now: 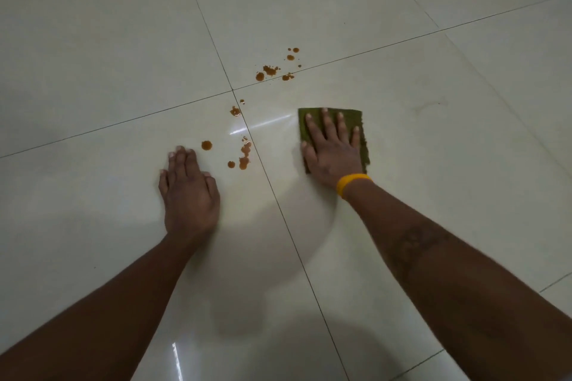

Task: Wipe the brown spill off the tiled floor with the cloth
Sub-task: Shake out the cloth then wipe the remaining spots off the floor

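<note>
The cloth (356, 120) is a small olive-green square lying flat on the tiled floor (433, 226), to the right of the spill and apart from it. It looks thin, soft and light, with a slightly ragged edge, so it should bunch or fold if pushed from one side only; pressing down across its whole face seems the surest hold. The right hand (332, 151) does just that: palm down, fingers spread flat over the cloth, pinning it rather than gripping it, with a yellow band (351, 184) at the wrist. The brown spill (244, 158) lies as scattered drops along a grout line, a nearer cluster between the two hands and a farther cluster (270, 71) beyond the tile crossing; none looks wiped yet. The glossy tile probably lets the cloth slide easily. The left hand (188, 192) rests open and flat on the floor just beside the nearer drops, holding nothing, likely as a brace.
</note>
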